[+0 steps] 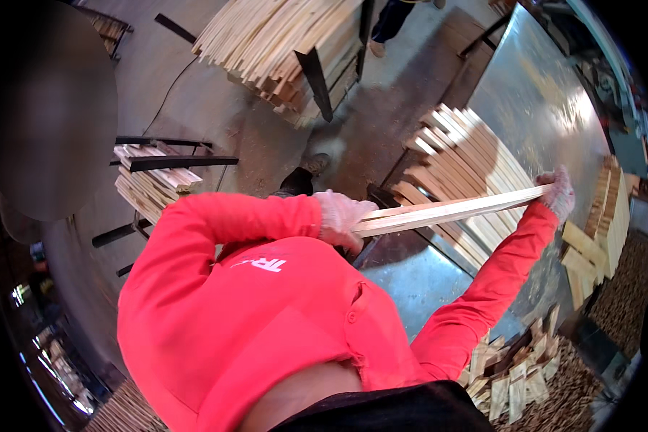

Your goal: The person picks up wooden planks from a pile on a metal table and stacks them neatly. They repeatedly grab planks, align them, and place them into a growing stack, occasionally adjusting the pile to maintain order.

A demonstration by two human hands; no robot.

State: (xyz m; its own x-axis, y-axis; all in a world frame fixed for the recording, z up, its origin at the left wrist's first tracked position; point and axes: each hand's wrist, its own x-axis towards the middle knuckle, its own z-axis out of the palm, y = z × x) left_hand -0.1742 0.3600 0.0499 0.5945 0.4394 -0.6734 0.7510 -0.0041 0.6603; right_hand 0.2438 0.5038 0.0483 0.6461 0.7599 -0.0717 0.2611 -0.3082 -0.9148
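Observation:
My gloved left hand (342, 218) is closed around the near end of pale wooden strips (446, 214), at least two lying together. At their other end, my gloved right hand (557, 194) grips them, with its fingers partly hidden. The strips are held roughly level across my front, slanting a little up to the right. Beneath and beyond them, a row of wooden slats (475, 155) lies side by side on a shiny metal table (410, 288). Red sleeves cover both my arms.
A large stack of wooden strips (273, 43) sits between dark metal uprights at the back. A smaller stack (147, 183) stands in a rack at left. Wood pieces (605, 216) are piled at right, with offcuts (515, 385) below. Another person's leg (392, 20) shows at the top.

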